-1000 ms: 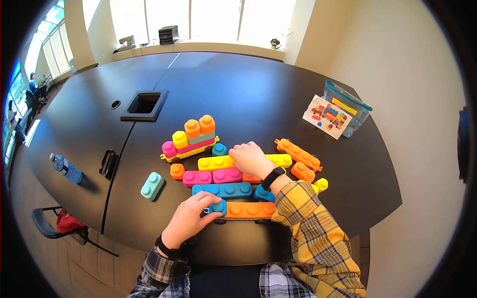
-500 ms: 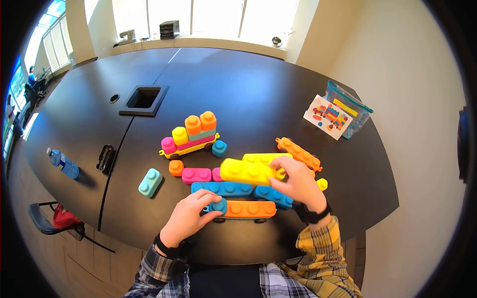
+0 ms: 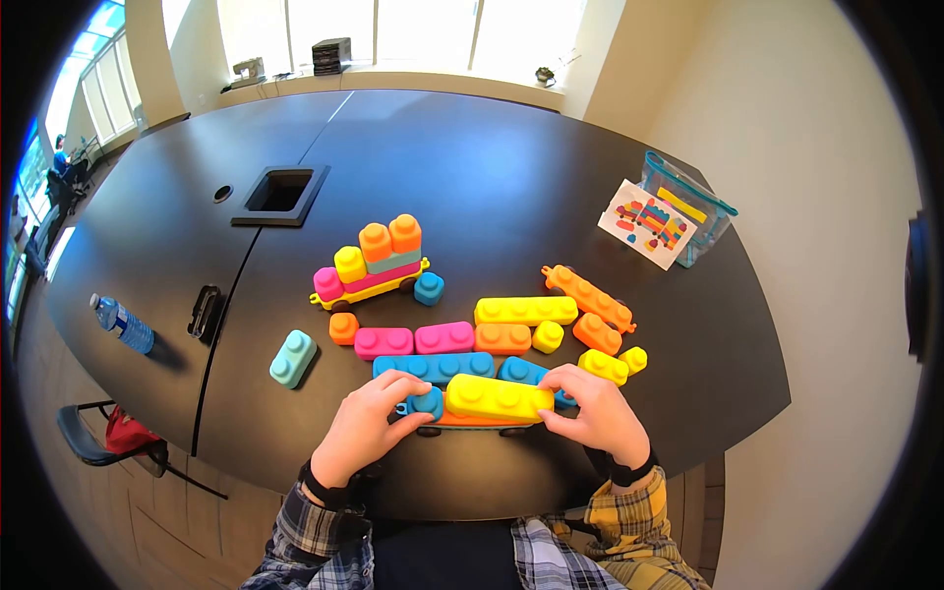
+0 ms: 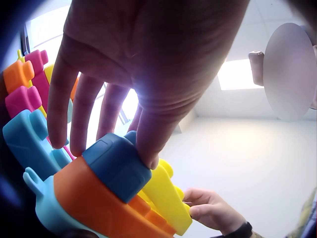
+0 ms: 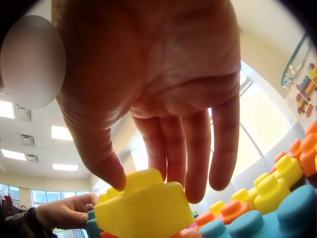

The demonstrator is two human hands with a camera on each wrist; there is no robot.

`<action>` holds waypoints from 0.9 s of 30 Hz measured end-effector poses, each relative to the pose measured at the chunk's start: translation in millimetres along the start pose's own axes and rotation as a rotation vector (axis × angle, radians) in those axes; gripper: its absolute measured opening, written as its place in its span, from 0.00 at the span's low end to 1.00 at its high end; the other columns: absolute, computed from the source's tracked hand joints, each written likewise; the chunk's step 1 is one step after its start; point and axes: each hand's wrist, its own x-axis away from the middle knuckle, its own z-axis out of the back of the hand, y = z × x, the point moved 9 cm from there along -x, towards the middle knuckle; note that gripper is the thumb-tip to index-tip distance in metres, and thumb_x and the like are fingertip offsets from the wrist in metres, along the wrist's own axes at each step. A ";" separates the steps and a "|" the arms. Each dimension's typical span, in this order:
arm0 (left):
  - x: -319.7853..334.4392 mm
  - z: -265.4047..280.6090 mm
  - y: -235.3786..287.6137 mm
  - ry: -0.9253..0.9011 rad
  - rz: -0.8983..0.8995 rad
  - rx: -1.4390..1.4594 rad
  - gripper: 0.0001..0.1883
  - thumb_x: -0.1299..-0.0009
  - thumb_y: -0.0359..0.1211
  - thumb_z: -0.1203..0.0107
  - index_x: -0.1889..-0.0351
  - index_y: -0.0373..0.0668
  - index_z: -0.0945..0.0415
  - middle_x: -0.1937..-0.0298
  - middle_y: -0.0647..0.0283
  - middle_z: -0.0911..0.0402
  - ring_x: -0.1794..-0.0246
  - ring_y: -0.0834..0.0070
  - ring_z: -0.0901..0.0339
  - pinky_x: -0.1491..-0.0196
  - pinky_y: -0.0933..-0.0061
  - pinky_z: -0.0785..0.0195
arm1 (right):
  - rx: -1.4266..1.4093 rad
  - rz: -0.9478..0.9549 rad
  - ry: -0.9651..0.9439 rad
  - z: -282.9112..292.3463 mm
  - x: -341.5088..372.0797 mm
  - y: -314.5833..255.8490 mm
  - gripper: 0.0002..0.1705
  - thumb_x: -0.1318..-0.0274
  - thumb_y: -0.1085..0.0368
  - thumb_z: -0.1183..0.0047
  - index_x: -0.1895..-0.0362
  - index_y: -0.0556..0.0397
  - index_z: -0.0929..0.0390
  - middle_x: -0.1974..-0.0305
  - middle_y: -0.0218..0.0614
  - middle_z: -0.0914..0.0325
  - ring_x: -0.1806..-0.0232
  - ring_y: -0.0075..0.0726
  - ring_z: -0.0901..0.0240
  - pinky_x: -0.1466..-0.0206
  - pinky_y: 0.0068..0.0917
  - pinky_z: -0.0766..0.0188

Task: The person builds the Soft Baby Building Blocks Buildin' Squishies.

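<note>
Yellow, smooth long block (image 3: 500, 398) is being held over the orange bar (image 4: 86, 193); right hand (image 3: 602, 418) is pinching its end, left hand (image 3: 360, 423) pinching the 1-stud blue block (image 4: 118, 167).

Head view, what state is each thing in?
Left hand: pinching small blue block
Small blue block: on long orange block
Right hand: gripping long yellow block
Long yellow block: over long orange block, seating unclear
Stacked wagon: loaded with blocks
Orange wagon: unloaded
Mint block: studs up
Bottle: capped
Clear pouch: closure unclear
</note>
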 end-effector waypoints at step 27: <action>-0.2 3.2 -0.5 0.053 0.006 0.011 0.16 0.32 0.33 0.28 0.48 0.44 0.17 0.48 0.62 0.15 0.54 0.59 0.14 0.55 0.64 0.17 | -0.070 0.124 0.105 -47.6 9.1 -2.2 0.26 0.43 0.63 0.27 0.40 0.54 0.16 0.41 0.43 0.17 0.41 0.53 0.19 0.38 0.40 0.22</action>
